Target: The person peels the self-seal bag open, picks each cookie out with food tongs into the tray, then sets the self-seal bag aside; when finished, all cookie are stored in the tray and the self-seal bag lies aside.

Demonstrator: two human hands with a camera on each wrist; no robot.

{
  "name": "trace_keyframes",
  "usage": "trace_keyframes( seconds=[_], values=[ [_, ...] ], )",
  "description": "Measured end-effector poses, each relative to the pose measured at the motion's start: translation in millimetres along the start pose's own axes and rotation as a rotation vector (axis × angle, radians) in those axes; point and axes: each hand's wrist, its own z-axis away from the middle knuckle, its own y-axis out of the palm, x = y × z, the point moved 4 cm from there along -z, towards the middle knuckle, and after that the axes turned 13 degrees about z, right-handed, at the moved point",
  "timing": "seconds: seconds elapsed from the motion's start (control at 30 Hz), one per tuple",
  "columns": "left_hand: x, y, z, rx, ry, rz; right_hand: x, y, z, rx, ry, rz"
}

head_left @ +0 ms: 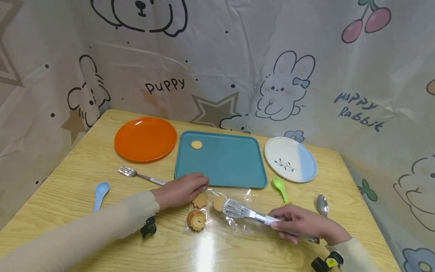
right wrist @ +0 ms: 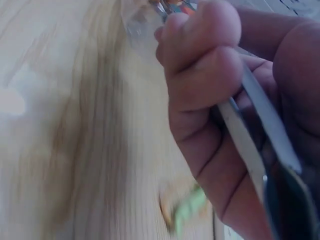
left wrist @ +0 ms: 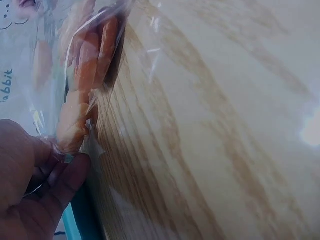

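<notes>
My left hand (head_left: 181, 192) pinches the edge of a clear plastic bag (head_left: 242, 198) lying on the table, and the left wrist view shows thumb and fingers (left wrist: 75, 170) closed on the film. Several biscuits (head_left: 196, 220) lie in the bag, some stacked. Metal tongs (head_left: 259, 217) are gripped in my right hand (head_left: 302, 223), its fingers curled round the handles in the right wrist view. The slotted head of the tongs lies at the bag, beside one biscuit (head_left: 218, 204); whether it touches that biscuit I cannot tell. Another biscuit (head_left: 196, 144) rests on the teal tray (head_left: 227, 162).
An orange plate (head_left: 146, 139) stands at the back left, a white and blue plate (head_left: 289, 158) at the back right. A fork (head_left: 139, 174) and a blue spoon (head_left: 101, 194) lie on the left. On the right are a green spoon (head_left: 280, 188) and a metal spoon (head_left: 322, 206).
</notes>
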Motion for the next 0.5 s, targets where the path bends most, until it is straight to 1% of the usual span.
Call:
trace_keyframes(
  seconds=[0.1,0.17,0.23,0.3,0.37,0.4,0.43,0.5],
  values=[
    [0.5,-0.8,-0.1,0.002,-0.010,-0.004,-5.3,-5.4,26.7,-0.013,0.001,-0.042],
    [0.2,-1.7,-0.7,0.003,-0.017,-0.004,-8.5,-11.7,47.2,-0.026,0.016,-0.075],
    [0.1,-1.9,-2.1,0.004,-0.016,-0.003,-10.9,-20.8,67.6,-0.059,0.035,-0.098],
    [-0.2,-1.8,-2.9,0.007,-0.013,-0.008,-12.4,-32.2,83.2,-0.109,0.046,-0.100],
    [-0.2,-1.1,-2.8,0.012,-0.013,-0.012,-12.4,-44.3,89.9,-0.178,0.069,-0.050],
    [-0.2,-0.7,-2.4,0.014,-0.014,-0.013,-12.1,-50.1,88.9,-0.213,0.081,-0.005],
    [-0.5,-0.6,-3.0,0.016,-0.014,-0.011,-10.8,-56.3,86.5,-0.253,0.099,0.047],
    [-1.3,-0.8,-3.7,0.020,-0.015,-0.010,-7.3,-66.8,73.8,-0.326,0.174,0.169]
  ],
)
